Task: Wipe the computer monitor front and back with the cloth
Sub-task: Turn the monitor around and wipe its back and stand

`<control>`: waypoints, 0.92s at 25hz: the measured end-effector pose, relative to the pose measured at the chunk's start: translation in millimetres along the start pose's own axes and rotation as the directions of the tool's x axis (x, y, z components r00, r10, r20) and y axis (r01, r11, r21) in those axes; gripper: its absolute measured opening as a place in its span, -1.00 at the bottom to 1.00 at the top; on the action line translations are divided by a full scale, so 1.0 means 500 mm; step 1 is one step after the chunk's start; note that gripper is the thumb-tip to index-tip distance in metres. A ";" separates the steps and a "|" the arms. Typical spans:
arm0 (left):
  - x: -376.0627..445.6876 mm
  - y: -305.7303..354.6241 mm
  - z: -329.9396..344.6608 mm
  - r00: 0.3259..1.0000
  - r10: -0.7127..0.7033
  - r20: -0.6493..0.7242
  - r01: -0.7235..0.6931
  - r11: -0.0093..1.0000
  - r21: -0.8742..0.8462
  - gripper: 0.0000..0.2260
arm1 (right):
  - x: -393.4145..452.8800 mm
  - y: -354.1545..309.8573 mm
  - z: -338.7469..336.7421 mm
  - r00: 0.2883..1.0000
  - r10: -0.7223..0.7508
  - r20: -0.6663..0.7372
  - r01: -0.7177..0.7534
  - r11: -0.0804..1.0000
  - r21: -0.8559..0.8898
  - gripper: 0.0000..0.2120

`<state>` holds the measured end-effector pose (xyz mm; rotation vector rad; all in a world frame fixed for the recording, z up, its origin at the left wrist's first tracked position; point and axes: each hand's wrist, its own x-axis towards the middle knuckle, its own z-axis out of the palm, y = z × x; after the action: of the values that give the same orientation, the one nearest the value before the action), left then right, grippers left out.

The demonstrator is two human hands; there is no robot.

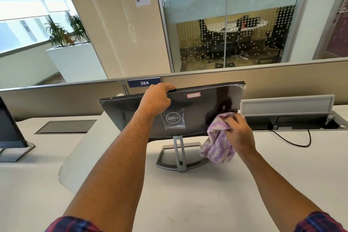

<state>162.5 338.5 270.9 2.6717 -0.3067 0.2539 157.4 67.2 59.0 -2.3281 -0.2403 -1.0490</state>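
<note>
Centrally, the monitor stands on the white desk with its back panel toward the wearer, the maker's logo visible under what appears to be a clear plastic film, though glare makes the film hard to confirm. The left hand is clenched over the top edge at about 11 o'clock of the panel, fingers hooked out of sight behind it, bracing the screen. The right hand grasps the bunched lilac-and-white cloth, pressing its upper fold against the panel at roughly 4 o'clock; the rest of the cloth hangs loose toward the stand.

Judged from this position, the back is being wiped, and the state of the front cannot be seen.

Risks:
- Pressure low and to the right could twist or tip the panel on its slim stand if the left-hand brace slackens.
- The dangling cloth tail may snag the stand's neck or base.
- A sweep toward 3 o'clock would bring the hand near the open cable tray and its black cable.
- Wiping could drag or crease the film, if film it is.
</note>
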 end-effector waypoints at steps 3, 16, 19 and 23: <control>-0.001 -0.002 0.002 1.000 0.009 -0.013 -0.009 1.000 0.024 -0.55 | 0.024 -0.042 -0.009 0.974 0.103 -0.199 -0.092 0.994 0.065 -0.63; 0.002 -0.008 0.009 0.999 0.016 -0.051 -0.014 1.000 0.025 -0.52 | -0.013 -0.114 0.062 0.887 0.425 -0.178 -0.373 0.889 0.264 -0.62; 0.006 -0.009 0.012 0.998 0.024 -0.059 -0.022 0.999 0.029 -0.54 | -0.029 -0.110 0.086 0.887 0.457 -0.061 -0.425 0.861 0.280 -0.67; 0.006 -0.012 0.016 0.997 0.046 -0.058 -0.045 0.999 0.023 -0.56 | -0.085 -0.147 0.107 0.973 0.211 0.098 -0.227 0.953 0.203 -0.72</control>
<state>167.8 339.8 261.8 2.6755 -0.3487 0.3502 134.7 160.7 30.4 -2.1455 -0.1127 -0.7877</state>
